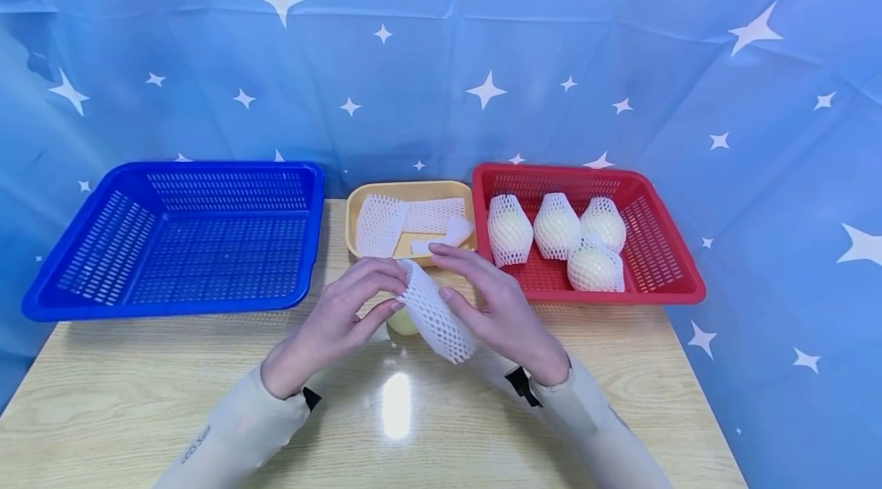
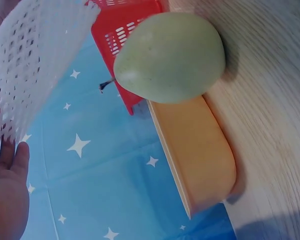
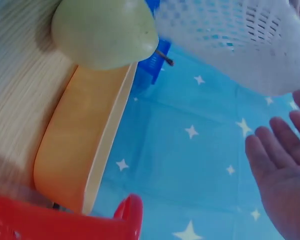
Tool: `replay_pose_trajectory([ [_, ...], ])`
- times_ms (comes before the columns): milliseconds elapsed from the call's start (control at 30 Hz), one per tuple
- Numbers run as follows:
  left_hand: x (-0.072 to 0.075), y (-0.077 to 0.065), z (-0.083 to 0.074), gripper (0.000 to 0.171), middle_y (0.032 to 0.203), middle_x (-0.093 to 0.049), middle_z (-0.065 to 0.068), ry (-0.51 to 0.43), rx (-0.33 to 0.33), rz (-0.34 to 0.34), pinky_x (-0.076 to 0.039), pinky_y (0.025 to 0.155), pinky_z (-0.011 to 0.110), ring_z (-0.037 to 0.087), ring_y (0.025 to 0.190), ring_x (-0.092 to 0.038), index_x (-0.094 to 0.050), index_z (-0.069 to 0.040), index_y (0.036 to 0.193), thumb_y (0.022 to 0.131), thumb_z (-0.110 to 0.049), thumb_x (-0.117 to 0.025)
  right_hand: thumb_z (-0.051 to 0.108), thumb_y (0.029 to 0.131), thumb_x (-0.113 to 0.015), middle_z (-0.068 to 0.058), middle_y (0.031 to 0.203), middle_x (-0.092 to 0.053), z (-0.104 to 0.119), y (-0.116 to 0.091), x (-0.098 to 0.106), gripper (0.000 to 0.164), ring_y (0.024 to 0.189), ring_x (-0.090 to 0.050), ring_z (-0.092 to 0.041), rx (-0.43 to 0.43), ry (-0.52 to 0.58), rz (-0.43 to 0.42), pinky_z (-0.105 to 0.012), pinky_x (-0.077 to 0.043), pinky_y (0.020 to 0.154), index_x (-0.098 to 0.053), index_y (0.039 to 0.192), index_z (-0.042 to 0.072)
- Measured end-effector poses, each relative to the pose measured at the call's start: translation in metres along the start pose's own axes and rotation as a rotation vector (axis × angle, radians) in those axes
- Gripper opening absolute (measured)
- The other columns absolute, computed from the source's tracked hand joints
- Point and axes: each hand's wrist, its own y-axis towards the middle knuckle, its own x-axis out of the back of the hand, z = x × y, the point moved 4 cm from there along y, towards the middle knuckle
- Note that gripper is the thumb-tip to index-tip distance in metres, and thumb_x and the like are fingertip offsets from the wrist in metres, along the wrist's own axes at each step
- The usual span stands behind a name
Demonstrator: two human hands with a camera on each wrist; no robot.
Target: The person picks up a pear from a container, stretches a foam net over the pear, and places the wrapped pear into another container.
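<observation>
My left hand (image 1: 347, 313) pinches one end of a white foam net sleeve (image 1: 437, 321) between thumb and fingers. The sleeve hangs slanting down toward the right. Right beside it is my right hand (image 1: 496, 309), fingers stretched out; whether its thumb touches the net I cannot tell. A pale green pear (image 2: 172, 57) with a dark stem stands on the table beneath the hands. From the head it is mostly hidden by the hand and sleeve, while the right wrist view shows the pear (image 3: 105, 32) bare.
Behind the hands sits a yellow tray (image 1: 353, 221) with several flat foam sleeves. A red basket (image 1: 661, 296) to the right holds several net-wrapped fruits (image 1: 558, 227). On the left is a blue basket (image 1: 207, 225). A blue star-printed cloth (image 1: 413, 53) hangs behind the wooden table (image 1: 172, 366).
</observation>
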Motion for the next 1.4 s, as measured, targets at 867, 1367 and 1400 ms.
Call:
replay_pose_trajectory([
  [867, -0.016, -0.003, 0.003, 0.029, 0.104, -0.065, 0.007, 0.008, 0.058, -0.143, -0.054, 0.087, 0.025, 0.023, 0.095, -0.064, -0.067, -0.004, 0.105, 0.108, -0.029, -0.054, -0.002, 0.084, -0.081, -0.011, 0.129, -0.069, 0.0, -0.001, -0.024, 0.045, 0.12, -0.065, -0.025, 0.095, 0.066, -0.062, -0.038, -0.054, 0.102, -0.067, 0.127, 0.006],
  [1367, -0.027, -0.021, 0.022, 0.007, 0.1, -0.052, 0.003, -0.467, 0.446, -0.332, -0.043, 0.069, 0.016, 0.009, 0.082, -0.05, -0.052, 0.01, 0.107, 0.101, 0.013, -0.053, -0.005, 0.095, -0.067, -0.008, 0.102, -0.062, -0.019, -0.007, -0.034, 0.012, 0.09, -0.059, -0.015, -0.236, 0.532, -0.203, -0.023, -0.054, 0.079, -0.059, 0.104, -0.003],
  [1400, -0.028, -0.021, 0.023, 0.006, 0.099, -0.052, 0.001, -0.495, 0.464, -0.355, -0.043, 0.068, 0.016, 0.007, 0.08, -0.05, -0.051, 0.011, 0.107, 0.101, 0.012, -0.052, -0.005, 0.095, -0.066, -0.006, 0.101, -0.06, -0.021, -0.007, -0.035, 0.012, 0.087, -0.056, -0.014, -0.243, 0.543, -0.214, -0.021, -0.051, 0.075, -0.058, 0.104, -0.004],
])
